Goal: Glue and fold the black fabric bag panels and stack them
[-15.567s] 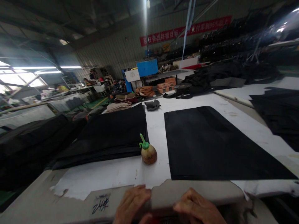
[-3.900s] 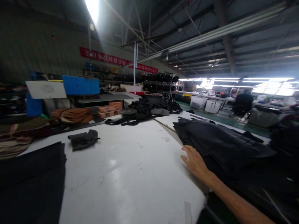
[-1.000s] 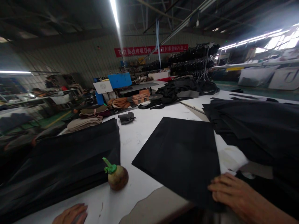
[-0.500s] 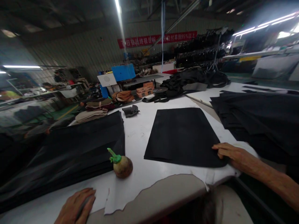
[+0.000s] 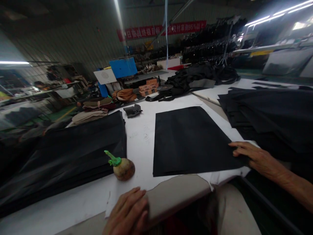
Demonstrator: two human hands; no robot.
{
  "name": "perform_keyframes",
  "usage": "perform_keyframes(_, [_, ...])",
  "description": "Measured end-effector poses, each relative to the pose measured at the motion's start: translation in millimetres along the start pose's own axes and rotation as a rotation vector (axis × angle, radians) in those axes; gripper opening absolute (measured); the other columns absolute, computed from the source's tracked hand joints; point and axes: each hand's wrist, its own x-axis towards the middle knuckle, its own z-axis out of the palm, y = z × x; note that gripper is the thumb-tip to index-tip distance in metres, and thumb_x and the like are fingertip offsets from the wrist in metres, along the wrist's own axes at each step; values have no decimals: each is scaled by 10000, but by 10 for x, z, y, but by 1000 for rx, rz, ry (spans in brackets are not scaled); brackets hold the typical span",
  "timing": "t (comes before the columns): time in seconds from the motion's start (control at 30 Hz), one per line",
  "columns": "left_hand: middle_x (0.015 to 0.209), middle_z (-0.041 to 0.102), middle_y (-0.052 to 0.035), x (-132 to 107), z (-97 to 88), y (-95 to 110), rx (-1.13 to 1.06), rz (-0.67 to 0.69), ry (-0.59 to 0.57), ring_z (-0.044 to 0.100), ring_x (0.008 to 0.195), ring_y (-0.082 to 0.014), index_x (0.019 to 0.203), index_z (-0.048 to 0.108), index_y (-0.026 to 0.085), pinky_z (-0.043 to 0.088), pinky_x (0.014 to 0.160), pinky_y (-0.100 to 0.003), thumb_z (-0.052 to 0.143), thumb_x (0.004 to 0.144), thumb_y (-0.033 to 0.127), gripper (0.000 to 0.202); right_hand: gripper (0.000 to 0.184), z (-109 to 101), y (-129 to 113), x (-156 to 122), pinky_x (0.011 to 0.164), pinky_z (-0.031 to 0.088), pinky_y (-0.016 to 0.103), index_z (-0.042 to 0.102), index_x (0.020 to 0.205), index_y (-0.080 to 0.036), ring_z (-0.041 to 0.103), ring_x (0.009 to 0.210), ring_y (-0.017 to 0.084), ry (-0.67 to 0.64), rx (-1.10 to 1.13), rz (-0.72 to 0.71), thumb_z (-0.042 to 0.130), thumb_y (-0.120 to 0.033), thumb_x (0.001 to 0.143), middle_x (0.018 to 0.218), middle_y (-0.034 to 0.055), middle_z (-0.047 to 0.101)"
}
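A flat black fabric panel [image 5: 190, 140] lies on the white-covered table [image 5: 137, 143]. At its right edge is my right hand [image 5: 256, 158], index finger extended over the fabric and the other fingers closed at the corner. My left hand [image 5: 128, 210] hovers at the near table edge, fingers stretched loosely forward, with nothing visible in it. Just beyond it sits a round, pale-brown weight [image 5: 124, 169] with a green wrapped stem, beside a stack of black fabric [image 5: 73, 147].
More black sheets [image 5: 274, 114] are piled at the right. A small dark scrap [image 5: 132, 111] lies farther back. Behind are folded brown cloths [image 5: 124, 94], orange-brown boxes [image 5: 148, 86], a blue box [image 5: 123, 70] and a heap of black straps [image 5: 202, 78].
My left hand has moved right along the near table edge. The black panel has turned slightly, its near left corner now closer to me, while my right hand stays at its right edge.
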Motion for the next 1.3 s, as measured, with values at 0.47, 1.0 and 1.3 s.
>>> perform_keyframes(0.47, [1293, 534, -121, 714, 395, 241, -56, -196, -149, 495, 1191, -261, 1255, 501, 171, 464, 956, -433, 498, 874, 358, 424, 435, -147, -525, -46, 889, 440, 448, 553, 1143, -254, 556, 1066, 248, 159, -271, -54, 373, -80, 787, 1165, 89, 611])
perform_keyframes(1.0, [1037, 647, -61, 477, 240, 373, -71, -141, 6, 613, 916, -216, 1075, 581, 234, 529, 760, -326, 587, 816, 393, 303, 341, 349, -1623, 227, 797, 459, 401, 615, 900, -225, 592, 948, 214, -50, 82, 17, 374, -24, 768, 1036, 64, 652])
perform_keyframes(1.3, [802, 607, -33, -133, -1, -52, -229, -1046, 444, 609, 722, -228, 811, 539, 213, 513, 666, -385, 555, 742, 569, 363, 308, 434, -1661, 154, 845, 440, 426, 572, 980, -258, 598, 982, 211, 105, 236, 92, 361, -92, 829, 1023, 35, 661])
